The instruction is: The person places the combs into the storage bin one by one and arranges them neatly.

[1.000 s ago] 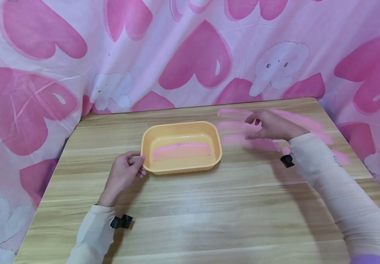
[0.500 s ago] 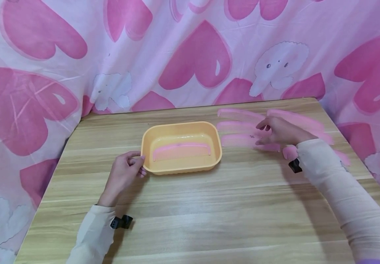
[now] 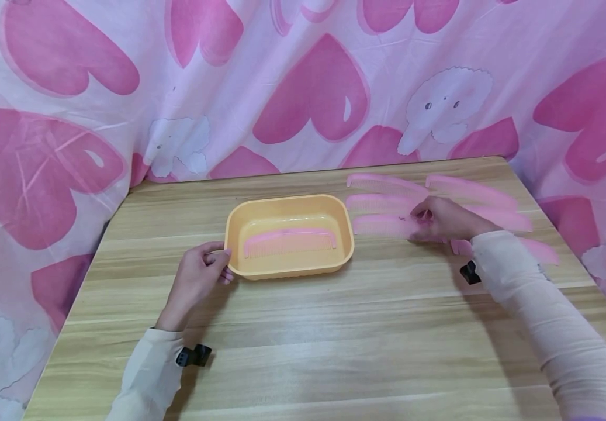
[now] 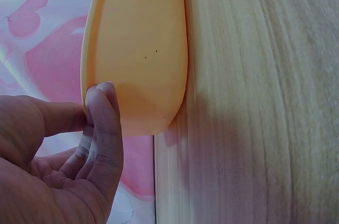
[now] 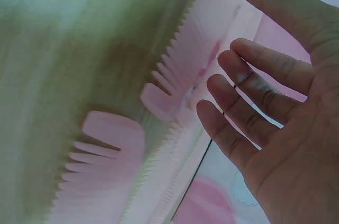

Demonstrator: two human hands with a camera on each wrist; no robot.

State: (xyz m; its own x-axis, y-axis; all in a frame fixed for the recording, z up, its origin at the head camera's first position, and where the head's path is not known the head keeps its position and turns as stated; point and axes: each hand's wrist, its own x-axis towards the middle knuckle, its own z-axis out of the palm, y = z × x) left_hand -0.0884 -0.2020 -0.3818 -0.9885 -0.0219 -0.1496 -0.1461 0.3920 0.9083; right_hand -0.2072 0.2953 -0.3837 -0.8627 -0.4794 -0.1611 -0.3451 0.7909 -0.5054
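— Two hands, one desk point(image 3: 303, 327): what does the head view give?

— An orange tub point(image 3: 290, 266) sits near the middle of the desk, toward its far edge, with one pink comb point(image 3: 289, 240) lying inside. The left hand point(image 3: 197, 279) is at the tub's left end, thumb and fingers curled onto the rim. A cluster of loose pink combs point(image 3: 387, 204) lies toward the far right corner. The right hand point(image 3: 442, 219) rests on them, fingertips on the nearest comb point(image 3: 381, 225), just right of the tub. A heart-print cloth point(image 3: 303, 88) hangs behind the desk.

— And the left wrist view?

— Close on the tub's outer wall point(image 4: 140, 49). The left hand point(image 4: 58, 166) pinches the rim between thumb and forefinger, so that grip is grasping the tub. The tub stands on the wood close to the desk's edge.

— The right wrist view?

— Blurred. The right hand point(image 5: 280, 113) shows its fingers point(image 5: 249, 81) spread and nearly straight over the comb teeth point(image 5: 180, 75); nothing is clasped, so that grip is released. Whether the fingertips actually touch the comb here, I cannot tell.
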